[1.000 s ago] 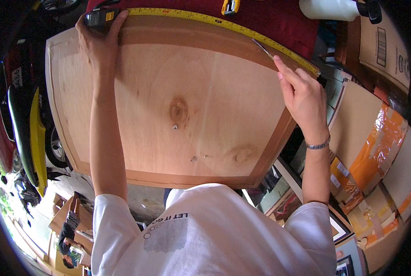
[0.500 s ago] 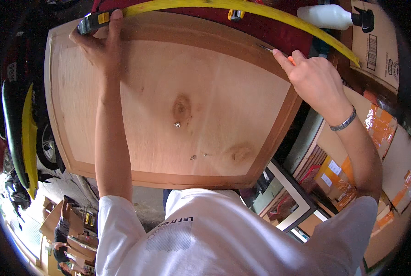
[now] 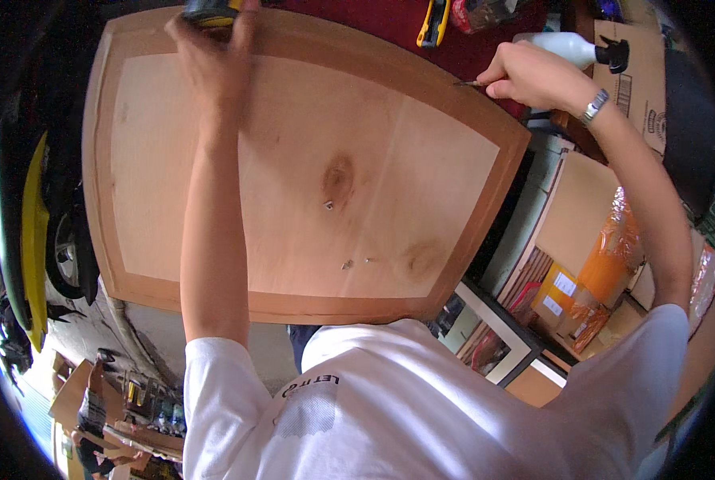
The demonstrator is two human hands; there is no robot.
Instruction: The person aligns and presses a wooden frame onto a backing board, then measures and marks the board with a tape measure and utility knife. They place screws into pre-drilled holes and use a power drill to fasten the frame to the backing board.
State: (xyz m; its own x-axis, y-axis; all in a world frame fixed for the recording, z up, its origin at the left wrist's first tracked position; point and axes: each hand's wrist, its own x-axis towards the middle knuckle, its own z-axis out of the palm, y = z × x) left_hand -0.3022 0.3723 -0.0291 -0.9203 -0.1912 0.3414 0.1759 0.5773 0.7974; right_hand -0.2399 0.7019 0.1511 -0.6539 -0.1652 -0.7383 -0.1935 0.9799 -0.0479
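Observation:
My left hand [image 3: 217, 68], slightly blurred, is closed around a black and yellow tape measure [image 3: 212, 12] at the far left edge of a wooden panel [image 3: 285, 136]. The panel has a darker border around a pale middle. Over the panel's far right edge, my right hand [image 3: 529, 76] pinches a slim pointed tool [image 3: 468, 83], its dark tip at the border; the fingers hide the rest. A small metal screw-like piece [image 3: 329, 206] lies below a dark knot, with a few others nearer me.
Beyond the panel, a yellow and black utility knife [image 3: 432, 24] lies on a dark red surface [image 3: 389, 20]. A white spray bottle [image 3: 561, 48] is behind my right hand. Cardboard boxes [image 3: 577, 204] and a dark frame [image 3: 493, 336] are on the right; a yellow curved vehicle part [image 3: 34, 240] is left.
The long yellow tape blade no longer stretches across the far side. My left hand has moved right along the edge with the tape measure. My right hand has turned, hiding the tool's orange part.

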